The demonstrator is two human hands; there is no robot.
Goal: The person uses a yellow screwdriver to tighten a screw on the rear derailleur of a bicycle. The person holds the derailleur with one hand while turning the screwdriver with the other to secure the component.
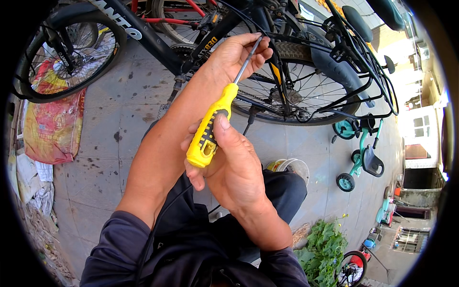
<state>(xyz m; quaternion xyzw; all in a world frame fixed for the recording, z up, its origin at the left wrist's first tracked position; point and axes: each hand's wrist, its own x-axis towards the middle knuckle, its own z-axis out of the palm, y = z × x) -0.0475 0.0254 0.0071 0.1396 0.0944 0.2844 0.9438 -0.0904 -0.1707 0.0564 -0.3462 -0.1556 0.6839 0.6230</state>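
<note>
My right hand is wrapped round the yellow and black handle of a screwdriver, thumb along its upper side. The metal shaft slants up to the right, past the palm of my left hand. There my left fingers are curled in beside the tip, against the black bicycle; what they pinch is too small to make out. Just right of that hand is the bicycle's rear wheel, with a black mudguard and a rear rack above it.
Behind stands a red bicycle. A red and yellow sack lies at the left, by the front wheel. At the right is a teal tricycle. A white bucket sits by my right knee, and a leafy plant grows lower right.
</note>
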